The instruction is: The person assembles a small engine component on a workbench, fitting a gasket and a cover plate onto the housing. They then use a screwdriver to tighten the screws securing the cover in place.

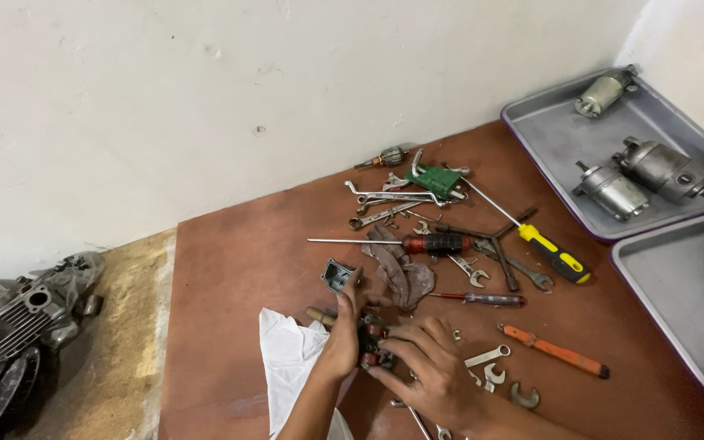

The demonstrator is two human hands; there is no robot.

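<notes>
Both my hands meet low in the middle of the brown floor board (238, 244). My left hand (341, 330) and my right hand (429, 367) together grip a small dark part with red-brown windings (371, 341), mostly hidden by my fingers. A white cloth (291, 358) lies under my left wrist. Just above my left fingers sits a small grey metal housing (337, 274). A dirty brown rag (401, 273) lies beside it.
Loose tools are spread beyond my hands: several wrenches (389, 200), a red-black screwdriver (417, 243), a yellow-black screwdriver (552, 253), an orange-handled tool (554, 350). Two grey trays (547, 130) at the right hold starter motors (662, 169). An engine block (18, 314) lies at the left.
</notes>
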